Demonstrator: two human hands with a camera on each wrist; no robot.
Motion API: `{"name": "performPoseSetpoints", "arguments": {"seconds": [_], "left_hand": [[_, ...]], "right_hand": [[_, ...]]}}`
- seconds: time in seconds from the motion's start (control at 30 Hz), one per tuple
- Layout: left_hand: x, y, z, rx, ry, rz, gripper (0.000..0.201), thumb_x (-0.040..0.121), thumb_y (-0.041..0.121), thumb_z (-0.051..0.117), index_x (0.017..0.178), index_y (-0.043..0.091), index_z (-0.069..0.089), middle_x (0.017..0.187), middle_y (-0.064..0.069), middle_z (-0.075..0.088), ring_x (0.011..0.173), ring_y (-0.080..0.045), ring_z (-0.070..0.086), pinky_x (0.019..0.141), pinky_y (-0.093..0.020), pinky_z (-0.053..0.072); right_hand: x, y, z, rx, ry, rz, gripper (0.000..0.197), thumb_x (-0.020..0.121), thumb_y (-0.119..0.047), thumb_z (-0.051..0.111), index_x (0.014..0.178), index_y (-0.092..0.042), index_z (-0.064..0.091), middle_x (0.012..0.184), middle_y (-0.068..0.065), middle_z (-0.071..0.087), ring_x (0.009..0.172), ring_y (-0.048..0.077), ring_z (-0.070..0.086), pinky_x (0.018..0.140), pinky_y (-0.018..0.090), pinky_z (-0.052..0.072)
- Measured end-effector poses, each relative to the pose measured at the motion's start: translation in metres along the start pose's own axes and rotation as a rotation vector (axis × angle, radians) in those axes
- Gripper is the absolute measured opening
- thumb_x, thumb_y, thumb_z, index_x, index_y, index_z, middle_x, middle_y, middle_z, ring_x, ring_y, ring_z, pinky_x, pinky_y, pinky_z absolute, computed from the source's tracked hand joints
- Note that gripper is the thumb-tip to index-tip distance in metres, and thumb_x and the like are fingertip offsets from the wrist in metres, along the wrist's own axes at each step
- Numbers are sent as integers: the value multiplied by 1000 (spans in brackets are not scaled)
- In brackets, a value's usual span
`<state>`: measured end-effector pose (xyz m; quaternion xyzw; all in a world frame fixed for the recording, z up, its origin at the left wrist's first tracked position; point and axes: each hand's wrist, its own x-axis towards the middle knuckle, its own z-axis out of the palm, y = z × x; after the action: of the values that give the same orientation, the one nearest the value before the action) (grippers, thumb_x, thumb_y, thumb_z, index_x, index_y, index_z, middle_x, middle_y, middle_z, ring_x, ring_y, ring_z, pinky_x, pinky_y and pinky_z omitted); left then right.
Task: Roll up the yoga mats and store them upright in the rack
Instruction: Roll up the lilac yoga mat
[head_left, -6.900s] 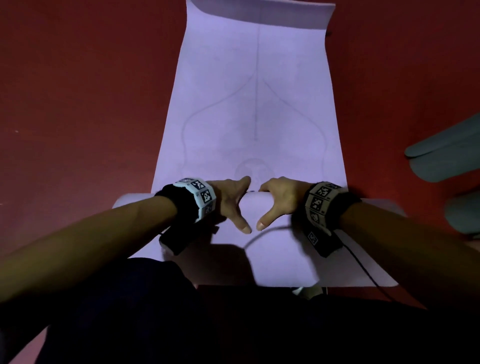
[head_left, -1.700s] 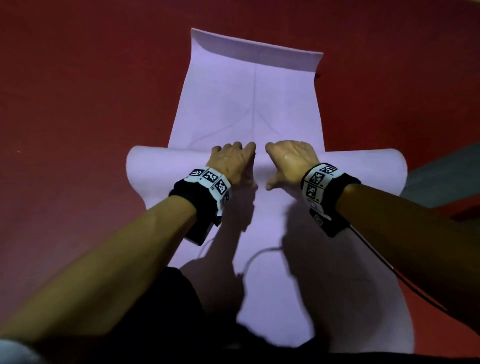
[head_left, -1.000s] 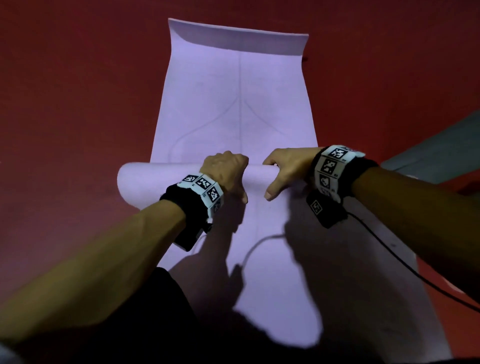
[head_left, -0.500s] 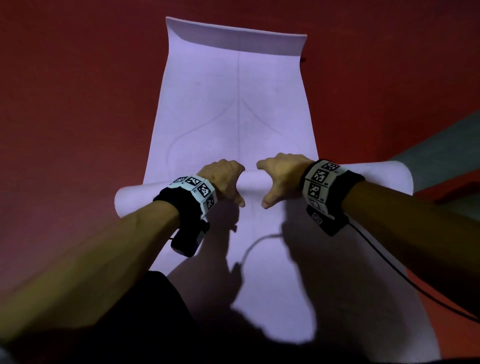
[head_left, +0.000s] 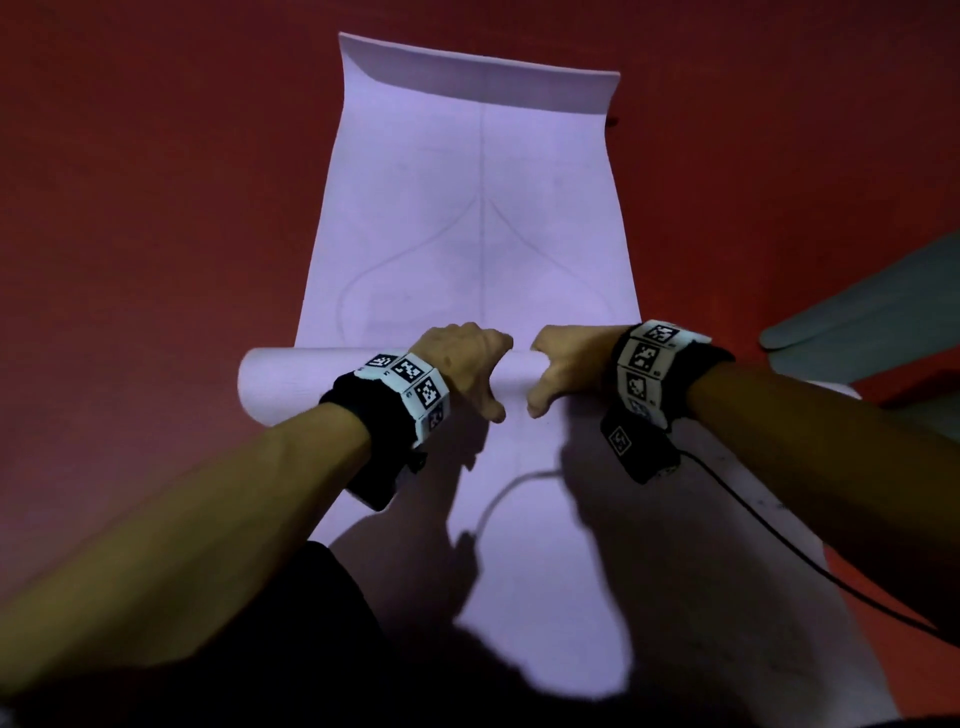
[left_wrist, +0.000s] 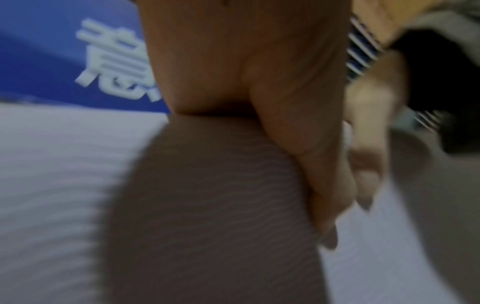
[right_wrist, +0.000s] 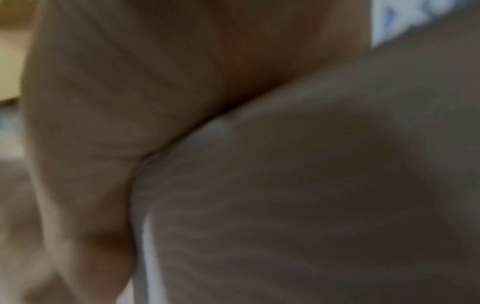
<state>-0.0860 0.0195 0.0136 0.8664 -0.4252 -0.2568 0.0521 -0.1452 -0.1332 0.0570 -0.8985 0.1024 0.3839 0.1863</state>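
A lilac yoga mat (head_left: 467, 234) lies lengthwise on the red floor, its far end curled up. Across its middle sits the rolled part of the mat (head_left: 291, 379), wider than the flat strip beyond it. My left hand (head_left: 467, 364) and right hand (head_left: 561, 369) grip the roll side by side at its centre, fingers curled over the top and thumbs on the near side. Close up, the left hand (left_wrist: 259, 82) presses on the ribbed roll (left_wrist: 207, 205), and the right hand (right_wrist: 116, 102) lies against the roll (right_wrist: 311, 185). No rack is in view.
Red floor (head_left: 156, 208) surrounds the mat. Grey-green mats (head_left: 857, 312) lie at the right edge. A black cable (head_left: 779, 545) trails from my right wrist over the mat. A blue sign with white characters (left_wrist: 64, 51) shows in the left wrist view.
Since the earliest frame the roll has grown and travelled away from me along the mat. In the last second both hands re-gripped it and drew closer together at its centre.
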Motion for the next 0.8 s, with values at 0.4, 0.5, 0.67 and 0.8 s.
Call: {"name": "performPoseSetpoints", "arguments": {"seconds": [0.4,0.5,0.67,0.8], "left_hand": [[2,-8,-13,-94,-65,40,60,56,55,90,98,29,55,87,10,62,83,-17,59,72,-30,48],[5,-3,-19,-94,-78,47,56,56,51,91,95,27,59,85,8,66,82,-17,63,70,-30,51],[4,-10,-25,-303,-202,40,43,61,25,94,98,14,73,90,-6,76,87,-25,72,81,-38,60],[-1,-10,-29,-147,-121,55,62,58,45,92,110,22,66,96,2,72,88,-20,68,81,-34,56]], "right_hand": [[0,-5,-2,4,16,-53,45,63,-44,91,94,-19,70,85,-5,71,83,16,67,75,29,54],[1,2,-9,75,-55,-71,39,65,-37,92,95,-17,74,86,-3,72,82,16,66,73,27,51],[-5,-12,-8,-271,138,-107,61,54,-66,86,97,-32,58,87,-13,61,84,13,61,73,28,50],[0,-13,-5,-206,137,-116,61,54,-60,88,99,-27,62,88,-11,65,86,14,65,79,33,57]]}}
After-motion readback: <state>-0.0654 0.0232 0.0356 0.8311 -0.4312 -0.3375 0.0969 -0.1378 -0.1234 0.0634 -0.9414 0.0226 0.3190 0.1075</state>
